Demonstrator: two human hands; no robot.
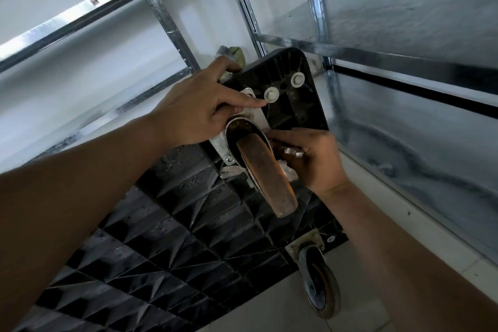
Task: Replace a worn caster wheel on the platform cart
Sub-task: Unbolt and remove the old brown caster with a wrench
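Cart (pixel 161 237) flipped over, left hand (pixel 194 110) curled round the caster plate (pixel 258 116), right hand (pixel 312 159) pinching some small silvery hardware (pixel 293 151) right beside the worn wheel (pixel 269 178)

Nothing in view can be read: no word, number or brand. The only label is a small square sticker (pixel 93 1) with dark reddish print. It sits on the slanting galvanised steel shelf rail (pixel 67 20) in the upper left of the frame, and its marks are too small and blurred to make out.
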